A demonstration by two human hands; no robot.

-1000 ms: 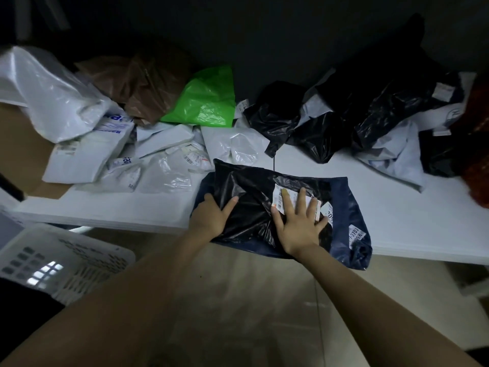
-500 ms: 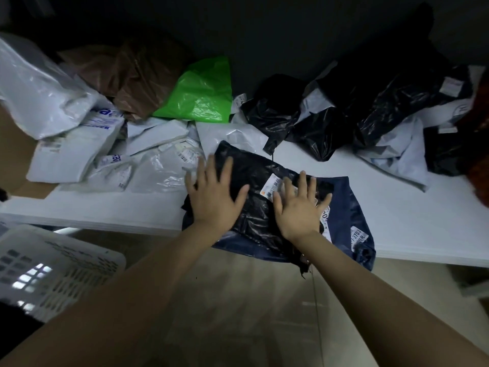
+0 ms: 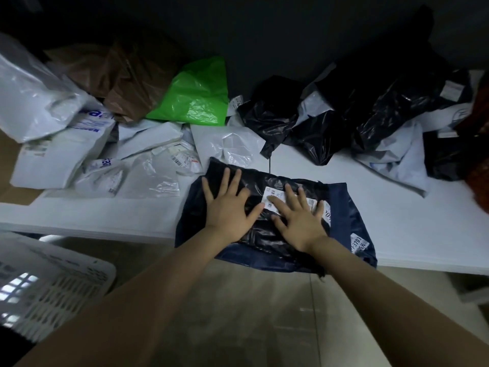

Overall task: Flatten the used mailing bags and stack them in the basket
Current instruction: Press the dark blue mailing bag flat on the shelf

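Note:
A black mailing bag (image 3: 264, 234) with a white label lies on top of a dark blue mailing bag (image 3: 344, 207) at the front edge of the white table (image 3: 410, 234). My left hand (image 3: 227, 205) presses flat on the black bag's left half, fingers spread. My right hand (image 3: 299, 215) presses flat on its right half, over the label. The white slatted basket (image 3: 53, 284) stands on the floor at the lower left, below the table.
Crumpled white mailing bags (image 3: 79, 154) cover the table's left. A green bag (image 3: 195, 94) and brown bags (image 3: 119, 75) lie at the back. Black bags (image 3: 344, 115) and a grey-white bag (image 3: 397, 160) pile up at the back right.
My left hand went from curled at the bag's left edge to flat with spread fingers, then slid toward the middle. My right hand stayed pressed on the label.

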